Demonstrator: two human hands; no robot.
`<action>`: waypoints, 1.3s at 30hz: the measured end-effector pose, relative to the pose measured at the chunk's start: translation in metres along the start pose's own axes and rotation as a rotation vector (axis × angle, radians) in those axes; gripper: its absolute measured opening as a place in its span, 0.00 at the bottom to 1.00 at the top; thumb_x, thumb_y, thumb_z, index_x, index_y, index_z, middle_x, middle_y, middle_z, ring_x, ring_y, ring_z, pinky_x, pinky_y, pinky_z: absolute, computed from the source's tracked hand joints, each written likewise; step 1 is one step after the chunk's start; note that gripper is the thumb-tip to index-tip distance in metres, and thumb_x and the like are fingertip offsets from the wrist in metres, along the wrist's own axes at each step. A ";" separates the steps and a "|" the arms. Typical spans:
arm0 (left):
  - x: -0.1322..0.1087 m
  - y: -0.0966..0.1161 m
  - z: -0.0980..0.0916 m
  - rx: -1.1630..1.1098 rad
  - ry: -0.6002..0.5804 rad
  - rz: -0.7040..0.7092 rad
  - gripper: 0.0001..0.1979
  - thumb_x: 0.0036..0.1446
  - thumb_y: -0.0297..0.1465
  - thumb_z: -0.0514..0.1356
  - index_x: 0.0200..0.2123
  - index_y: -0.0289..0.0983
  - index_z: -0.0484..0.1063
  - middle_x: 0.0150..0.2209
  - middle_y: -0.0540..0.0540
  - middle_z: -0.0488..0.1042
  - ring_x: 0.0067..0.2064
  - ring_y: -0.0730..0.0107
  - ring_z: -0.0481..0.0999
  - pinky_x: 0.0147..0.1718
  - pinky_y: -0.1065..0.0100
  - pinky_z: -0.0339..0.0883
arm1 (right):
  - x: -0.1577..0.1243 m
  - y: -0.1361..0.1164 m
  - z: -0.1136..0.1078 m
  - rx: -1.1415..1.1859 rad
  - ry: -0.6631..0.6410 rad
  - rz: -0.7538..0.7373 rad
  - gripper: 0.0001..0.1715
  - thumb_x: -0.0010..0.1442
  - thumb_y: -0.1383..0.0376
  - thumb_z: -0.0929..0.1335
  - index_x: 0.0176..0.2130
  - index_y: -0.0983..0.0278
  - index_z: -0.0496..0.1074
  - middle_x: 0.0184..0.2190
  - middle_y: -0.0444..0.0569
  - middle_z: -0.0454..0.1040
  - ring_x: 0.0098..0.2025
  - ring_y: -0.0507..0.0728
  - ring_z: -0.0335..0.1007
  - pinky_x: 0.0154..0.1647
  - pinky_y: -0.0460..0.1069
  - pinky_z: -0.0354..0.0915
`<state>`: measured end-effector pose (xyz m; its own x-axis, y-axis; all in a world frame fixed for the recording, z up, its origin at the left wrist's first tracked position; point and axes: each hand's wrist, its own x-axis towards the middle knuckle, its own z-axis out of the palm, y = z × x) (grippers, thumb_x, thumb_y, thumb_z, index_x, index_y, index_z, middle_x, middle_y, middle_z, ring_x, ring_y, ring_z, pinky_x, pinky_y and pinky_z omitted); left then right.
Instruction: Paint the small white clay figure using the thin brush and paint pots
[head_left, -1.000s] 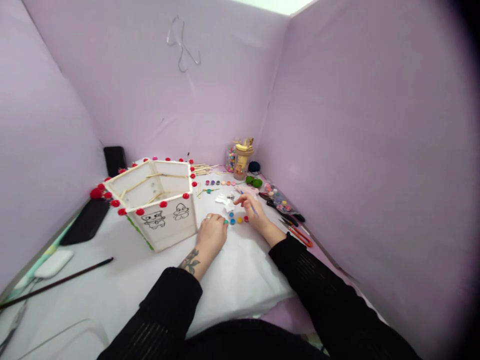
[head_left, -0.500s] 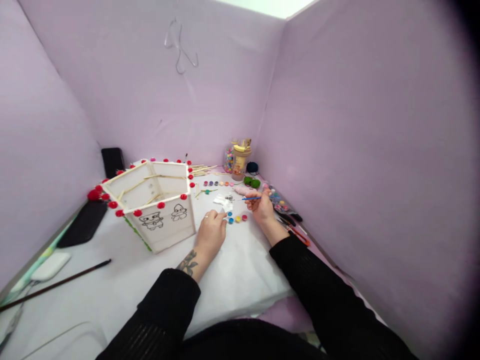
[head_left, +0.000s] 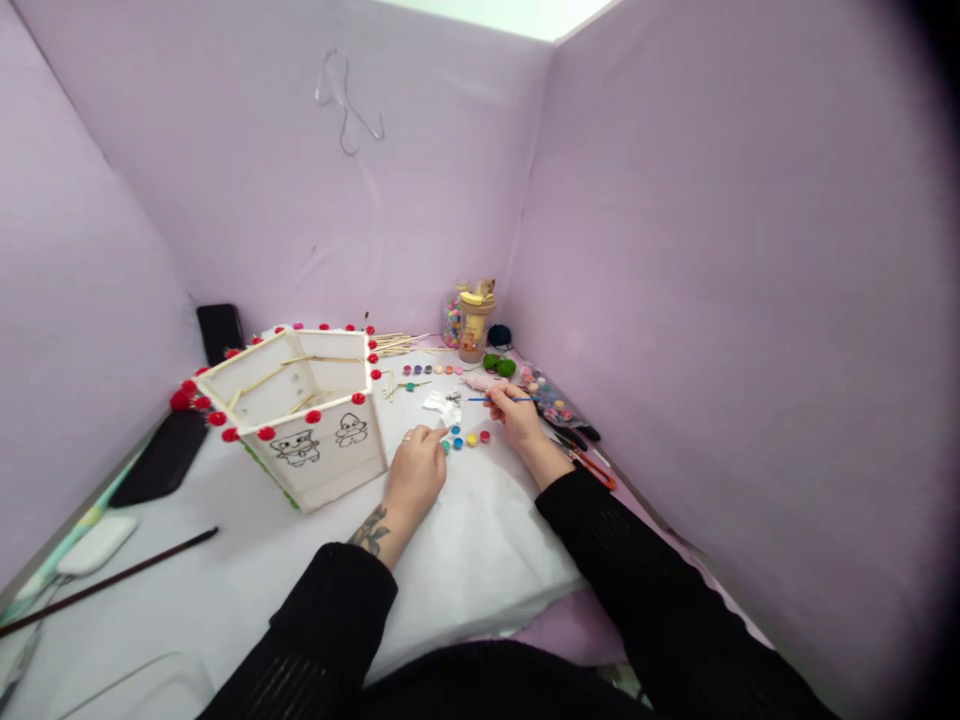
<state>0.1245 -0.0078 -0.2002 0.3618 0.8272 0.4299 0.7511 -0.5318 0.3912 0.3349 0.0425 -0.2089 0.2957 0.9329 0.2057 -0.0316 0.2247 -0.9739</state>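
Observation:
A thin blue paintbrush (head_left: 517,399) is pinched between the fingers of my right hand (head_left: 511,415), its tip pointing left over a crumpled white tissue (head_left: 442,401) with dark smudges. My left hand (head_left: 420,465) rests on the table with its fingers closed at the left end of a strip of small paint pots (head_left: 472,440). Its index finger reaches along the blue pots, and a green pot is partly hidden by the hand. To the left stands a white open-topped box (head_left: 341,470) with red pompoms along its rim and two black outlined cartoon figures on its front.
A second row of paint pots (head_left: 427,370) lies behind the tissue, near wooden sticks (head_left: 397,344). A yellow-lided cup (head_left: 473,325) and green yarn balls (head_left: 499,365) stand farther back. Orange-handled scissors (head_left: 598,473) lie right; a dark stick (head_left: 120,575) lies left.
My right hand has turned, and the brush has shifted right and lies more level. My left hand stays beside the paint pots. The whole view has shifted slightly.

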 end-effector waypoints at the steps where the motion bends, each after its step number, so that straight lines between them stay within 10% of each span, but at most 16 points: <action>1: 0.000 0.000 0.000 -0.004 -0.004 -0.004 0.16 0.63 0.25 0.51 0.49 0.37 0.75 0.40 0.41 0.75 0.46 0.57 0.75 0.48 0.58 0.70 | 0.000 0.000 -0.001 -0.027 -0.003 -0.004 0.18 0.51 0.50 0.71 0.27 0.63 0.72 0.21 0.42 0.72 0.21 0.50 0.60 0.22 0.46 0.57; 13: -0.004 0.006 -0.010 -0.078 -0.010 0.012 0.14 0.63 0.24 0.52 0.45 0.36 0.76 0.39 0.41 0.76 0.45 0.57 0.75 0.48 0.59 0.70 | -0.005 -0.009 -0.003 -0.256 0.017 -0.059 0.13 0.48 0.59 0.72 0.20 0.62 0.69 0.18 0.40 0.67 0.24 0.51 0.59 0.27 0.47 0.58; 21: -0.059 0.020 -0.086 -0.330 0.244 0.056 0.14 0.65 0.28 0.49 0.46 0.42 0.74 0.32 0.46 0.72 0.33 0.66 0.74 0.36 0.64 0.71 | -0.008 -0.040 -0.002 -0.090 0.103 -0.185 0.26 0.61 0.43 0.63 0.39 0.61 0.73 0.31 0.48 0.77 0.28 0.54 0.67 0.27 0.49 0.63; 27: -0.112 0.001 -0.111 -0.529 0.375 -0.221 0.17 0.64 0.34 0.49 0.22 0.43 0.66 0.36 0.44 0.70 0.43 0.59 0.74 0.46 0.55 0.70 | -0.048 -0.112 0.051 -0.274 -0.255 -0.625 0.23 0.67 0.47 0.62 0.40 0.59 0.75 0.37 0.51 0.78 0.41 0.59 0.73 0.42 0.54 0.69; 33: -0.132 -0.018 -0.105 -0.893 0.394 -0.709 0.19 0.64 0.49 0.47 0.43 0.42 0.67 0.46 0.41 0.73 0.47 0.57 0.76 0.40 0.58 0.70 | -0.064 -0.153 0.125 -0.527 -0.532 -0.980 0.14 0.69 0.60 0.60 0.40 0.60 0.73 0.34 0.51 0.77 0.41 0.59 0.72 0.45 0.55 0.69; 39: -0.118 -0.071 -0.119 -0.484 0.538 -0.764 0.10 0.62 0.35 0.54 0.45 0.40 0.66 0.43 0.41 0.76 0.43 0.61 0.79 0.38 0.61 0.74 | -0.058 -0.146 0.147 -0.592 -0.516 -1.010 0.11 0.57 0.75 0.63 0.36 0.59 0.69 0.41 0.52 0.78 0.52 0.63 0.69 0.54 0.61 0.66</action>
<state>-0.0378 -0.0893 -0.1817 -0.4967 0.8468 0.1903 0.3325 -0.0169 0.9430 0.1819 -0.0033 -0.0643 -0.4680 0.4521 0.7593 0.4566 0.8594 -0.2303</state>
